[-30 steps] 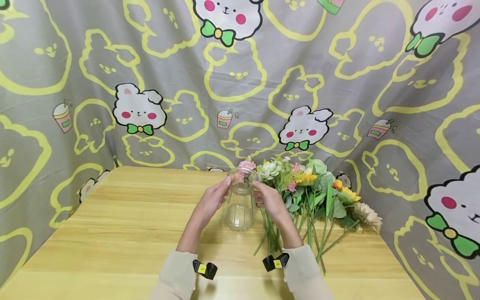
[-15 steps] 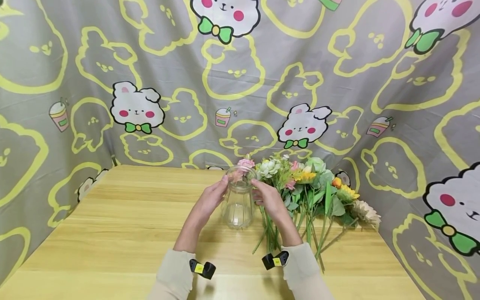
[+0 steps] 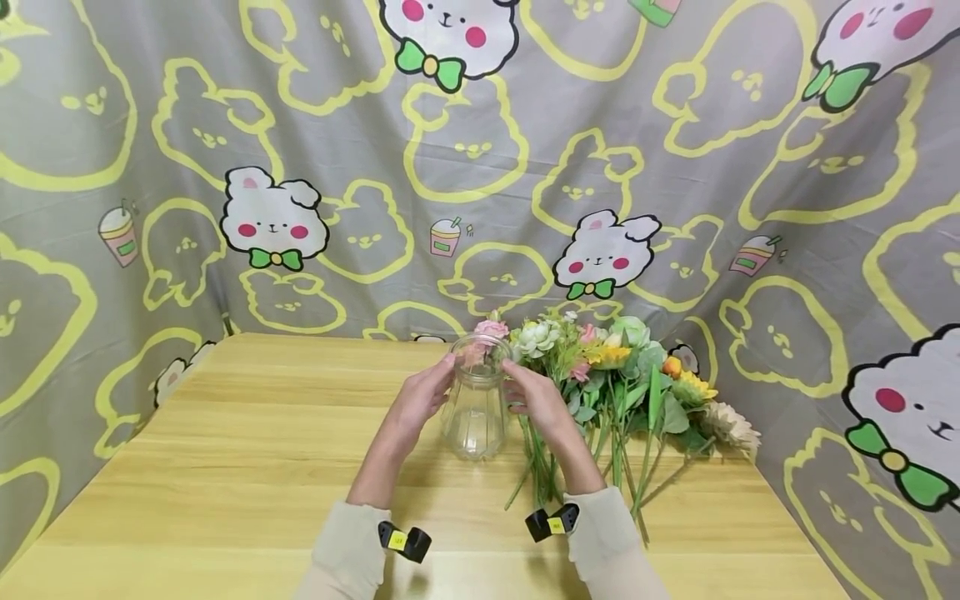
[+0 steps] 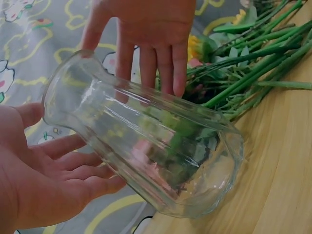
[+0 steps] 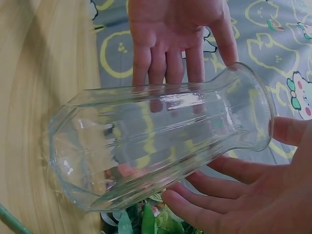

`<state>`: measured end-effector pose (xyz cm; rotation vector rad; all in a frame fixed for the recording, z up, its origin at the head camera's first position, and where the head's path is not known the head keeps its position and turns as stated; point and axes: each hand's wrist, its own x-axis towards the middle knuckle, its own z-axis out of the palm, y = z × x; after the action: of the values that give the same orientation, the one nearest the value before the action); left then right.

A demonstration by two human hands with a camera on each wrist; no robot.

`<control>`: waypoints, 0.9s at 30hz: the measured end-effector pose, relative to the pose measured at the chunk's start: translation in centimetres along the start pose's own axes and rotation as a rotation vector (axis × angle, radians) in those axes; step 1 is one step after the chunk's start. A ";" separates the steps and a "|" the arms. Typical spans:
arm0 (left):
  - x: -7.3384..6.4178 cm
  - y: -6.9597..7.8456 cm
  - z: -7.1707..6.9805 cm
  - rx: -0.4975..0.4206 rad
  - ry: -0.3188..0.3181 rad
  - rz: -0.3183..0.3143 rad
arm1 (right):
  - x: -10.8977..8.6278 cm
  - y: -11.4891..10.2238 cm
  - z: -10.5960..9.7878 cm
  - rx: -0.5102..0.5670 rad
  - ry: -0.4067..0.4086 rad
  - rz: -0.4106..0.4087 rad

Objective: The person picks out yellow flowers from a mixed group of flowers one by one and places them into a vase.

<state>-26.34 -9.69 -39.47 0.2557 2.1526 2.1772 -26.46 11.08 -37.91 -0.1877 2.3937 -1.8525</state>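
Observation:
A clear glass vase with a flared rim and ribbed sides stands upright on the wooden table. My left hand is at its left side, thumb at the rim and straight fingers along the glass. Opposite it, my right hand has its thumb at the rim too, with fingers extended along the right side. In the left wrist view, fingertips of the right hand show through the glass. The right wrist view shows the vase between both hands, with no stems inside.
Several flowers, pink, white, yellow and orange, lie in a pile right of the vase, their green stems pointing toward me. A grey patterned curtain hangs behind the wooden table.

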 end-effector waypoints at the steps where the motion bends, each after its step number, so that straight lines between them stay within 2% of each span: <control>1: 0.0 0.0 -0.1 0.004 -0.001 0.007 | 0.0 0.1 0.0 0.002 -0.009 0.002; 7: 0.0 -0.3 -0.4 -0.001 -0.002 0.024 | -0.2 -0.3 -1.2 -0.048 -0.041 0.001; 10: 0.1 -0.3 -0.4 0.005 -0.005 0.029 | -0.6 -0.7 -2.7 -0.110 0.008 -0.011; 16: 0.1 -0.1 -0.4 0.007 -0.004 0.034 | -1.2 -0.8 -6.4 -0.157 0.136 -0.020; 21: 0.0 0.0 -0.3 0.004 -0.015 0.034 | -0.9 0.7 -9.0 -0.234 0.222 -0.004; 27: 0.1 -0.1 -0.6 0.007 -0.004 0.034 | 0.1 3.8 -11.2 -0.286 0.298 0.044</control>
<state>-26.50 -10.26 -39.59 0.2989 2.1709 2.1854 -28.45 22.73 -38.74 0.1283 2.8313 -1.6088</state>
